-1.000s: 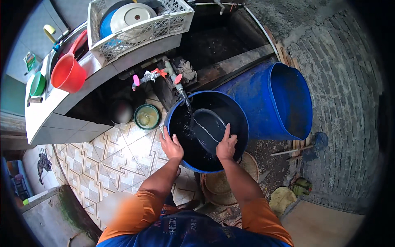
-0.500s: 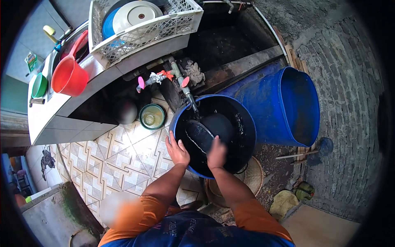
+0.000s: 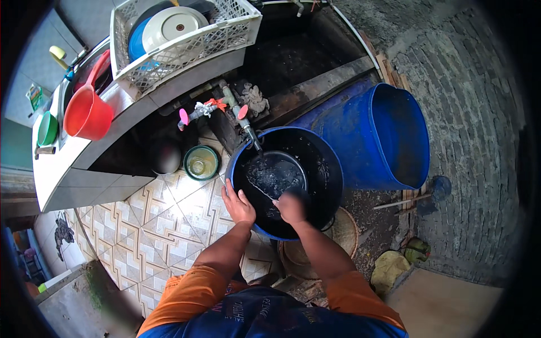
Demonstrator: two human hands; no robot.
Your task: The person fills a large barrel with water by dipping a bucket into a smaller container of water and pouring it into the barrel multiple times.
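A tall blue barrel (image 3: 332, 211) with a dark inside stands before me under a pipe spout (image 3: 256, 143). Inside it, a dark round basin (image 3: 307, 179) catches water, and its surface ripples. My right hand (image 3: 291, 209) reaches into the barrel and is closed on the basin's near edge; its outer side is blurred. My left hand (image 3: 239, 208) lies against the barrel's left rim with its fingers stretched out. Pink tap handles (image 3: 183, 116) sit on the pipe just beyond.
A second blue barrel (image 3: 360, 135) leans at the right. A white crate (image 3: 191, 53) of dishes and a red dipper (image 3: 89, 115) rest on the counter at the left. A green-rimmed bowl (image 3: 202, 163) lies on the tiles, and a woven basket (image 3: 346, 236) stands behind the barrel's near side.
The basin has turned from a steep tilt to a more level position, its rippling water now showing under the spout. My right hand has moved slightly left; my left hand stays at the rim.
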